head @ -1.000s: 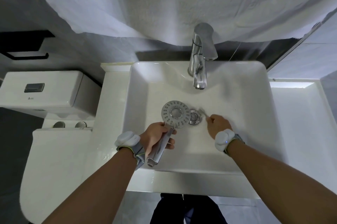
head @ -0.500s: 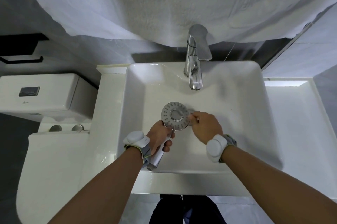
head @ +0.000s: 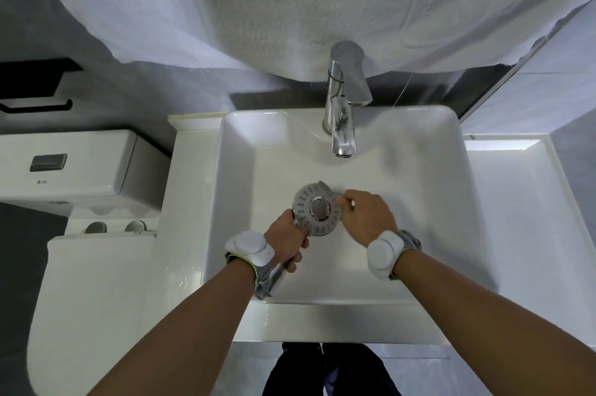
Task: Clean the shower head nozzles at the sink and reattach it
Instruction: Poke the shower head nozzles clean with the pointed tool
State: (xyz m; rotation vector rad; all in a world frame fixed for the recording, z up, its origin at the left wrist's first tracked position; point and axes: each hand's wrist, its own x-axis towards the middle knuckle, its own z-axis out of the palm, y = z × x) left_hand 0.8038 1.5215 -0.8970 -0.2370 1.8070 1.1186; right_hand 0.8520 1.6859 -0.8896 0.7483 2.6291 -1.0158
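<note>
You stand at a white sink in a small bathroom, and the shower head hangs over the middle of the basin, its nozzle face turned up towards you, below the tap's spout. Your left hand is wrapped round the handle, fingers curled tight. Your right hand is at the right edge of the face, fingers bunched as if pinching a small tool; whether it holds a brush I cannot tell, as it is too blurred.

This looks like the scrubbing step. Keep the face level and low in the basin so drips stay inside, steady the handle with the left hand, and work round the ring of nozzles rather than only the right edge.

The tap is off and stands at the back edge, close above the head; mind it when you lift. A white cloth drapes behind it. The toilet cistern sits beyond the left edge, well clear. A white ledge adjoins the right edge.
</note>
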